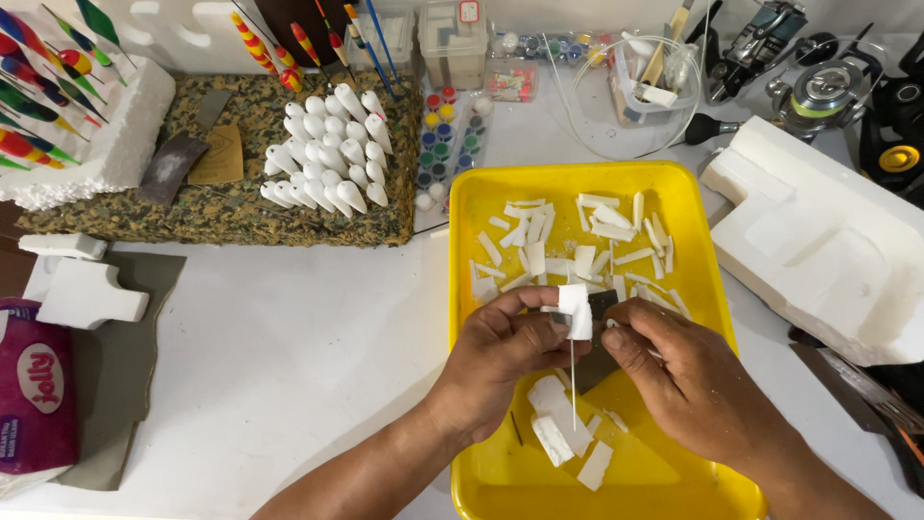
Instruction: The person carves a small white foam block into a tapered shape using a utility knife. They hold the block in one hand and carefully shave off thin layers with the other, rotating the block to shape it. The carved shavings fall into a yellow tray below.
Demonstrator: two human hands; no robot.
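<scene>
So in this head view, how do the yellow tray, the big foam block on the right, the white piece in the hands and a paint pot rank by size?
1. Yellow tray, though nearest the camera.
2. Foam block, partly cut off at the edge.
3. White piece, pinched by left hand and right hand.
4. Paint pot.

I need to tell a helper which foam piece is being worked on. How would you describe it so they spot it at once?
Find the yellow plastic tray. Above its middle, the left hand pinches a small white foam block, with the right hand beside it. Unlike the loose offcuts below, it sits on a thin white stick hanging down.
</scene>
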